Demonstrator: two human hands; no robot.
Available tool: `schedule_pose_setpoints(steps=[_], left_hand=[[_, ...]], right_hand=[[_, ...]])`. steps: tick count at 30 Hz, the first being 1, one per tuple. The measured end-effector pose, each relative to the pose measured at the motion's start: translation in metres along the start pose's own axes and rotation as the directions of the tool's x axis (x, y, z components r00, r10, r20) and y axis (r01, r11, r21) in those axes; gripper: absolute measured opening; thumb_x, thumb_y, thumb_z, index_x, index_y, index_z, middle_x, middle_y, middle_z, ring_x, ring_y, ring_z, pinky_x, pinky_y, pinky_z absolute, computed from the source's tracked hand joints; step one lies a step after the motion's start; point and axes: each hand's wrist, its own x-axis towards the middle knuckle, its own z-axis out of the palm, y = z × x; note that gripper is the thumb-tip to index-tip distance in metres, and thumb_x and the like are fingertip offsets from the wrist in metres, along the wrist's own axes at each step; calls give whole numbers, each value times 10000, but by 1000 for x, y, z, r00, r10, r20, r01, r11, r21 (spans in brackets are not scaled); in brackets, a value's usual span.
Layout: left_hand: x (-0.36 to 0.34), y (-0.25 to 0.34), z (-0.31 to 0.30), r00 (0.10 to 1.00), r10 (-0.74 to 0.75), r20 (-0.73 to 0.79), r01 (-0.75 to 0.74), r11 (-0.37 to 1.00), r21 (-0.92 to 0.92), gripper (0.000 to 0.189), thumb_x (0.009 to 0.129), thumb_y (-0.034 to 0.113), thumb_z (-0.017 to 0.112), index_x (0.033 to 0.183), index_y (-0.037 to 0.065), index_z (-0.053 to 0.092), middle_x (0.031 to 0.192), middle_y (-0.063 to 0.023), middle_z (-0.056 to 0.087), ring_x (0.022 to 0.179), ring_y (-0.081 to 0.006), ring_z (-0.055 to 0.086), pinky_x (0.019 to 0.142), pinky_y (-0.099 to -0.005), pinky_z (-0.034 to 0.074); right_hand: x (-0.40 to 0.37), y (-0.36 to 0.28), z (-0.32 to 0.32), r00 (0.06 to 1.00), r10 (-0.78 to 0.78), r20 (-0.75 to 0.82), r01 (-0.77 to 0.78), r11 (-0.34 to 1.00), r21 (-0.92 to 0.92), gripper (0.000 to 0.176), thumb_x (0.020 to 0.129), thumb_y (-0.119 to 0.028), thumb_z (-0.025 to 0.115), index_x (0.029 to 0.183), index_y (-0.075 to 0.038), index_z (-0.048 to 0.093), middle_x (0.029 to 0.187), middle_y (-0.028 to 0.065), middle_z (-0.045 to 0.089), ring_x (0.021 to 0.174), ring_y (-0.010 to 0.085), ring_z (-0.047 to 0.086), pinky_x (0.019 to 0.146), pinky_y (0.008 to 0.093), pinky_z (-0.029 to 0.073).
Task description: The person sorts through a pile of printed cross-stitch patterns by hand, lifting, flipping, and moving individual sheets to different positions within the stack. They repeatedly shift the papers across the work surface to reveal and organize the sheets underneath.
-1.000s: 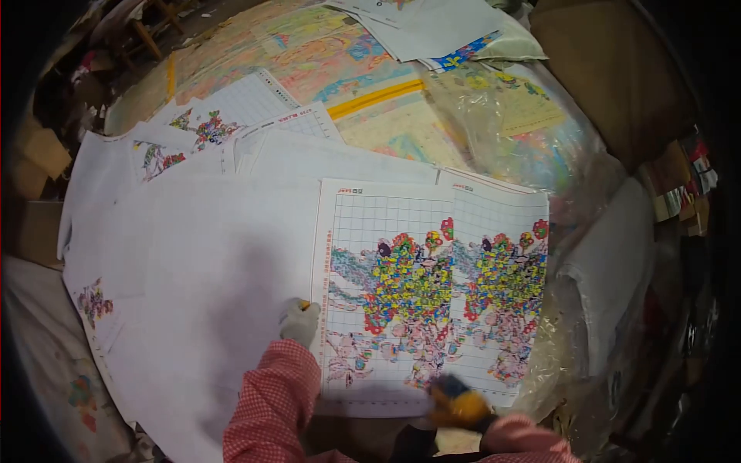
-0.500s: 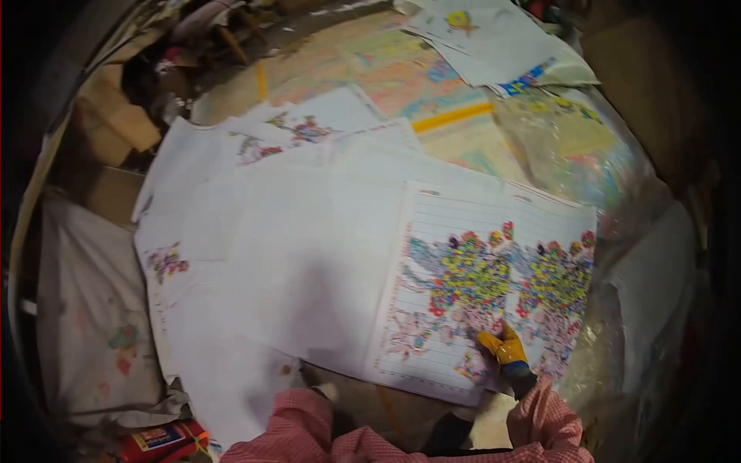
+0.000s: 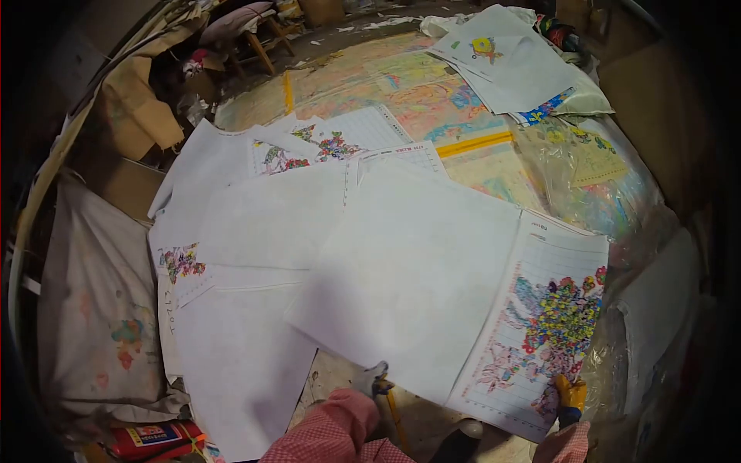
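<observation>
A large printed paper sheet, with a colourful flower pattern and ruled lines, lies at the right of the pile. My right hand, in a yellow glove with a dark cuff, grips its lower right edge. To its left lies a broad white sheet, blank on the side facing up. My left hand, in a greyish glove with some yellow, pinches the lower edge of that white sheet; its fingers are partly hidden. Other white sheets overlap on the left, one showing a small printed flower corner.
Printed sheets stick out behind the pile. A paint-stained board with yellow strips extends beyond. Clear plastic wrap covers a bundle at right, near papers with a yellow print. A red fire extinguisher lies at lower left; a stained cloth hangs above it.
The view has shifted. The printed sheet and my right hand have moved right and down, and the blank white sheet now shows where prints lay side by side. My left hand has come into view.
</observation>
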Motion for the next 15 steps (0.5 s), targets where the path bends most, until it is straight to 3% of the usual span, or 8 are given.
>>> schedule_pose_setpoints(steps=[2, 5, 8, 9, 10, 11, 12, 15], left_hand=[[-13, 31, 15, 1000, 0, 29, 10, 939, -343, 328, 767, 261, 644, 879, 11, 464, 806, -102, 537, 603, -275, 604, 435, -356, 505], [4, 37, 20, 996, -29, 83, 55, 944, -326, 389, 801, 252, 603, 932, -85, 461, 875, -202, 552, 608, -350, 617, 473, -393, 550], [19, 30, 14, 933, -209, 294, 290, 919, -266, 381, 806, 292, 584, 963, -46, 506, 913, -169, 573, 703, -317, 630, 533, -376, 537], [13, 26, 2, 943, -210, 257, 285, 908, -306, 381, 806, 292, 584, 963, -46, 506, 913, -169, 573, 703, -317, 630, 533, -376, 537], [-2, 36, -7, 970, 31, 241, -49, 997, 66, 366, 812, 328, 574, 923, -18, 526, 826, -137, 577, 654, -256, 604, 524, -348, 512], [-9, 46, -16, 917, 237, 320, -364, 826, 430, 359, 818, 363, 564, 884, 11, 547, 740, -104, 580, 605, -194, 578, 516, -319, 487], [-7, 66, -39, 891, 219, 397, -386, 826, 411, 346, 810, 371, 562, 878, 32, 551, 734, -80, 582, 583, -179, 555, 507, -303, 463], [40, 93, -122, 955, 178, 236, -203, 975, 85, 176, 803, 271, 548, 806, 97, 571, 735, -57, 570, 617, -186, 548, 519, -308, 448]], right_hand=[[9, -26, -22, 976, 65, 208, -75, 996, 44, 514, 588, -354, 739, 838, 60, 567, 805, 209, 575, 757, 342, 541, 680, 395, 423], [19, -3, -2, 996, 66, -64, -68, 997, -35, 437, 620, -364, 714, 789, 12, 570, 782, 201, 571, 703, 322, 535, 631, 409, 413], [47, 29, 7, 984, -82, 159, 123, 955, -270, 392, 637, -345, 708, 772, -4, 570, 777, 195, 573, 715, 298, 549, 645, 404, 423], [55, 15, 1, 970, 97, 224, -32, 960, -277, 390, 636, -308, 712, 849, -12, 572, 834, 194, 582, 759, 297, 561, 673, 395, 432], [54, -27, -28, 920, 271, 283, -183, 936, -301, 409, 635, -271, 716, 926, -21, 575, 891, 192, 591, 803, 296, 573, 701, 386, 441], [44, -30, -33, 986, -148, 82, 143, 988, 56, 468, 631, -228, 714, 1020, -33, 543, 958, 182, 585, 839, 304, 572, 730, 377, 444], [34, -29, -39, 863, -441, -246, 502, 806, 314, 545, 628, -185, 712, 1114, -45, 510, 1025, 172, 579, 874, 312, 571, 759, 368, 447], [29, -146, -66, 950, -314, -8, 312, 948, -67, 672, 607, -123, 713, 1217, -62, 436, 1110, 176, 545, 937, 308, 559, 836, 359, 428]])
